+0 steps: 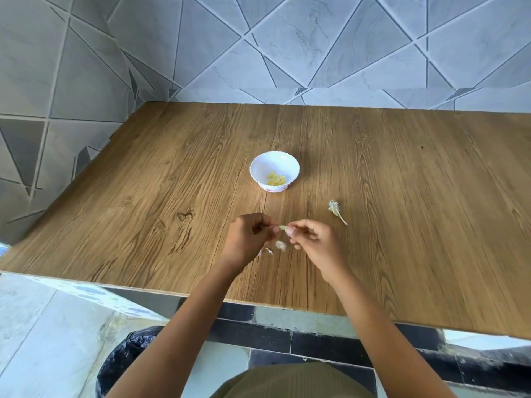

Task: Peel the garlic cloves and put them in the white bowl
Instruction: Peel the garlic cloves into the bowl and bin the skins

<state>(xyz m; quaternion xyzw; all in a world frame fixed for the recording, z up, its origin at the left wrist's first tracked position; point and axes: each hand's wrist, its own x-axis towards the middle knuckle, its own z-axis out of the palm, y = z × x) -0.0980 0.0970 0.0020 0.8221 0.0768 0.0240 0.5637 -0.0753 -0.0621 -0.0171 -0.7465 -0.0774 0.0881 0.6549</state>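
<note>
Over a wooden tabletop (143,196), the left hand (248,237) and right hand (311,239) each pinch one end of a garlic clove (283,227), grips narrow; peeled cloves (276,179) lie in the white bowl (274,155) beyond, skins (280,245) beneath the hands

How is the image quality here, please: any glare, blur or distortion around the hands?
Head view: soft, even light, no glare; only a faint shadow right of the bowl; wide-angle stretch lengthens the forearms; the clove pinched by the left hand and right hand is tiny and slightly soft.
</note>
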